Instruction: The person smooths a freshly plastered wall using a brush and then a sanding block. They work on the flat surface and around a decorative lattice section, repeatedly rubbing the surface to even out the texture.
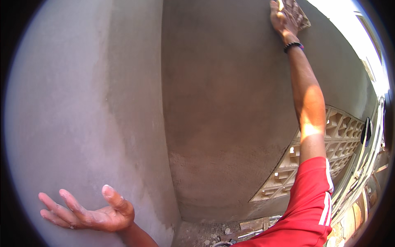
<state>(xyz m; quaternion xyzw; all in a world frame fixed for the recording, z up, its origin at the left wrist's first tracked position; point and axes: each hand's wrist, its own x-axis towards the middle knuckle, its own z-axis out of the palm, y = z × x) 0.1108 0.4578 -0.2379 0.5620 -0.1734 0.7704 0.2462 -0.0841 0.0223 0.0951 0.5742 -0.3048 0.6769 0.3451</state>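
My right hand (286,21) reaches up high on the grey plastered wall (222,82), the arm almost straight. It grips a pale plastering float (305,21) that lies flat to the wall; the hand covers most of it, and the top is cut off by the picture's edge. Low on the left, my left hand (94,216) is open and holds nothing, palm turned up and fingers spread. Whitish smears coat its fingertips. It is in front of the smoother, lighter side wall (74,123), and whether it touches that wall I cannot tell.
A panel of pale ventilation blocks (341,125) is set in the wall at the right. Long poles (362,168) lean beyond it, near a dark cap-like thing (365,131). Rubble and board scraps (253,225) lie on the ground below. Bright light comes from the upper right.
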